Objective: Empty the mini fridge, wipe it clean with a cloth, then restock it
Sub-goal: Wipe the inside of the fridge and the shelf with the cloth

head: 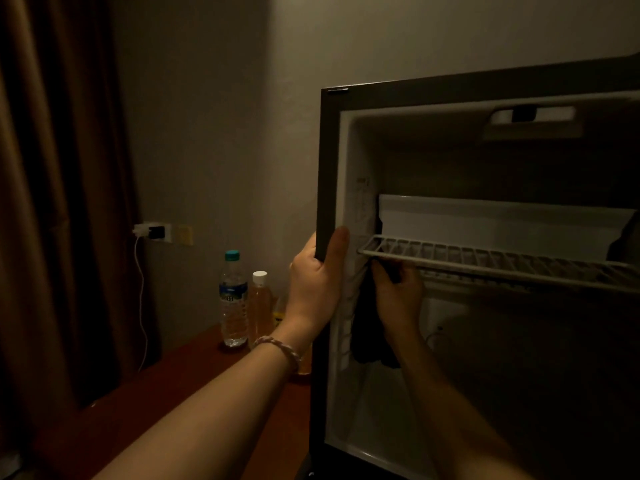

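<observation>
- The mini fridge [485, 98] is the landmark: a dark-framed box with a pale lining. It fills the right of the view and stands open toward the camera, with its interior dim and bare except for the shelf.
- A brown curtain [52, 202] hangs well to the left of the fridge, running from the top of the view down toward the worktop.
- The worktop [166, 393], a reddish-brown surface, runs off to the left of the fridge's lower corner.
- A white wire shelf [485, 258] crosses the middle of the fridge, with a pale panel just behind and above it.
- The left hand [317, 282] is on the fridge's left front edge at shelf height; its fingers are wrapped round the outside of the frame and its thumb is pressed to the front. A braided band sits on that wrist.
- The right hand [398, 292] is inside the fridge, just under the shelf's left end, with its fingers clamped on a dark cloth [370, 327] held against the shelf's front rail. The rest of the cloth hangs down along the fridge's left inner wall.
- A clear water bottle [233, 299] with a teal cap stands on the worktop, left of the fridge.
- A bottle of amber liquid [260, 306] with a white cap stands between the water bottle and the fridge.
- A white charger and cable [152, 232] are plugged into the wall socket, left of the fridge and above the bottles.
</observation>
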